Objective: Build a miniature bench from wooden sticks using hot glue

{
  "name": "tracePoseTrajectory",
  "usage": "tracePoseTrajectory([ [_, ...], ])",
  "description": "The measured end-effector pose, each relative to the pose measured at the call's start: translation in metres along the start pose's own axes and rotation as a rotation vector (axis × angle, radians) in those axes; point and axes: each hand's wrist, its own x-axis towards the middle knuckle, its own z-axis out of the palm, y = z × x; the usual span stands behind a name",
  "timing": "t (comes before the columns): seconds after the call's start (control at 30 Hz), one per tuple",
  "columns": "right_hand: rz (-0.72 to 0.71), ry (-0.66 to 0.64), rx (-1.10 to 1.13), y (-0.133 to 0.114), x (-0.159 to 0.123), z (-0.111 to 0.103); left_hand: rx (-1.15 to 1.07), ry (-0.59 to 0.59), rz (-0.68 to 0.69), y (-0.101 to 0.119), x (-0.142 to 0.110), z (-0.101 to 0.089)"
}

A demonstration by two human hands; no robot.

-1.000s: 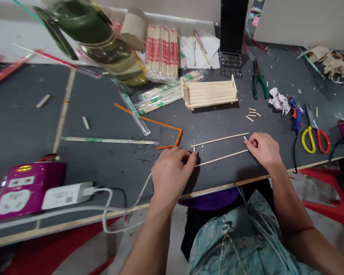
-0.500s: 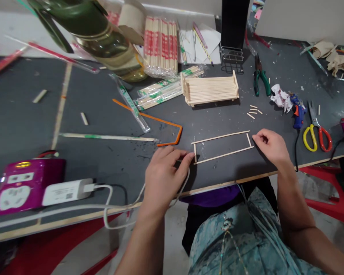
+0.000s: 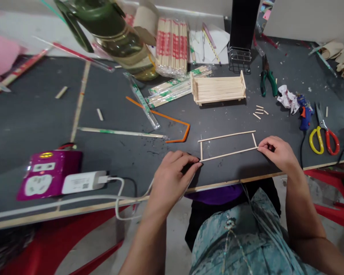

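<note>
Thin wooden sticks lie on the dark table as a narrow rectangle. Its near long stick point(image 3: 229, 154) is pinched at the left end by my left hand point(image 3: 176, 173) and at the right end by my right hand point(image 3: 281, 152). The far long stick point(image 3: 227, 136) lies parallel to it, untouched. Between them stand a short left stick point(image 3: 201, 151) and a short right stick point(image 3: 254, 139). Whether the corners are joined I cannot tell. Behind the rectangle sits a small stick-built bench point(image 3: 219, 91) with raised ends.
To the right are cut stick pieces point(image 3: 258, 113), pliers point(image 3: 268, 78), a blue glue gun point(image 3: 305, 116) and scissors point(image 3: 323, 130). A bent orange strip point(image 3: 172, 120), wrapped chopsticks point(image 3: 172, 49) and a bottle point(image 3: 132, 49) lie left and back. A purple power socket point(image 3: 53, 172) stands left.
My left hand has shifted from the short left stick to the near stick's left end. My right hand has closed in on its right end. The view has swung slightly left.
</note>
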Motion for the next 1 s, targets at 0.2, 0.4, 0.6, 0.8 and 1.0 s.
tracePoseTrajectory([
  [0.2, 0.013, 0.019, 0.006, 0.0003, -0.0003, 0.0021, 0.058, -0.010, -0.016, 0.0027, 0.0020, 0.0012],
  [0.4, 0.004, 0.001, -0.030, -0.0035, 0.0001, 0.0014, 0.067, 0.013, 0.015, -0.0006, 0.0023, 0.0048],
  [0.6, 0.001, -0.009, -0.031, -0.0048, 0.0009, -0.0005, 0.062, 0.036, 0.033, -0.0011, 0.0025, 0.0061],
  [0.8, -0.002, 0.003, 0.004, -0.0049, 0.0011, -0.0001, 0.073, 0.031, 0.021, -0.0024, 0.0025, 0.0071],
  [1.0, -0.030, 0.015, -0.022, -0.0038, 0.0002, 0.0017, 0.076, 0.031, 0.009, -0.0035, 0.0026, 0.0076],
])
